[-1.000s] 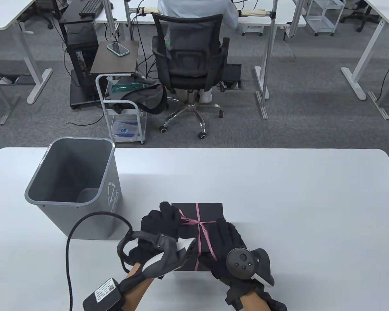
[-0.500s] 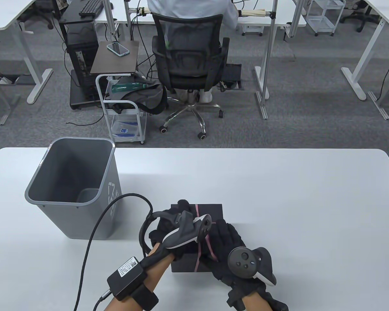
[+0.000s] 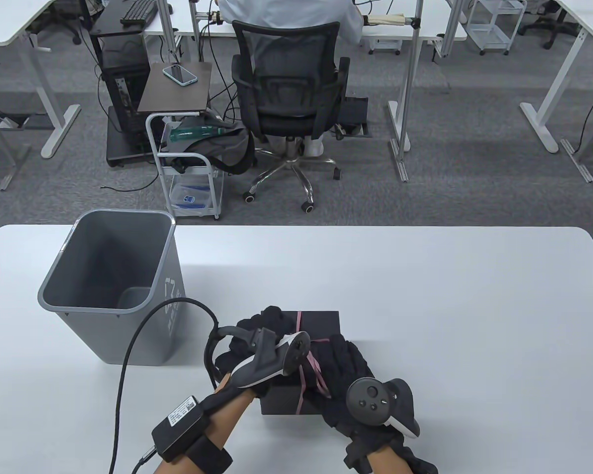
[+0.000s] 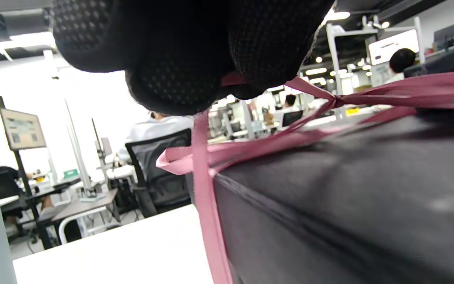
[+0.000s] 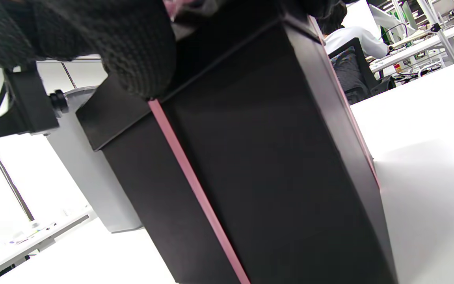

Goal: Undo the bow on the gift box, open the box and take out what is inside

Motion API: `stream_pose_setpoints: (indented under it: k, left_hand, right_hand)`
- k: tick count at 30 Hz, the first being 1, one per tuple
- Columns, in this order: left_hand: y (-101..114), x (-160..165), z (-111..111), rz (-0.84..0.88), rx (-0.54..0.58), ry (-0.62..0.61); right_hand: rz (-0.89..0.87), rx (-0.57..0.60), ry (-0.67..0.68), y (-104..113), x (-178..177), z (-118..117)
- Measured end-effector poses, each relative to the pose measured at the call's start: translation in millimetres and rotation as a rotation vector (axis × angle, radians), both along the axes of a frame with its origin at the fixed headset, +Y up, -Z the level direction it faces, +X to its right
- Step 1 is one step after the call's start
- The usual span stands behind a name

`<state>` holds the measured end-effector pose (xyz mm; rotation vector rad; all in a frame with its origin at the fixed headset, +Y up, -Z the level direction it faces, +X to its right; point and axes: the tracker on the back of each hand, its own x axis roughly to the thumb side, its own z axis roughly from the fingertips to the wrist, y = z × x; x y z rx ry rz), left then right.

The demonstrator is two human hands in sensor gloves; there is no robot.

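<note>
Table view shows the black gift box (image 3: 321,323) on the white table (image 3: 449,306), near its front edge, right of a grey bin (image 3: 111,286); both gloved hands rest on the lid. Only the left wrist view reveals that the left hand (image 3: 257,335) pinches the pink ribbon (image 4: 329,102) between curled fingers, the knot still tied. The right hand (image 3: 343,368) lies over the lid; the right wrist view shows a fingertip at the edge, but its grip cannot be judged. White markings on the bin are unreadable.

Bright even overhead light, soft table shadows, wrist views blurred close-up — backgrounds overexposed
</note>
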<state>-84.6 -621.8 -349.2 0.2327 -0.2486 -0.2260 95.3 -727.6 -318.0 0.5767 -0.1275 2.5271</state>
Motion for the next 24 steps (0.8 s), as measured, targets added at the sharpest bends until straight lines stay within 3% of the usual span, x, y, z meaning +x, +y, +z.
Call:
stream_pose_setpoints:
  k: [5,12,18,24]
  left_hand:
    - [19.0,-20.7,6.0,-0.034,0.107,0.097]
    - [64.4,-77.3,26.9,0.02,0.193,0.232]
    - [97.8,-129.1,43.3,0.131,0.279,0.349]
    - [117.7,-155.9,55.9,0.231,0.411,0.426]
  right_hand:
    - [0.009,0.003,-0.013,1.6,-0.1,1.1]
    - [0.003,0.001,-0.012,1.0,0.0,0.6]
    - [0.002,-0.004,-0.012,0.4,-0.2,0.5]
    - [0.0,-0.005,-0.014,-0.1,-0.3,0.7]
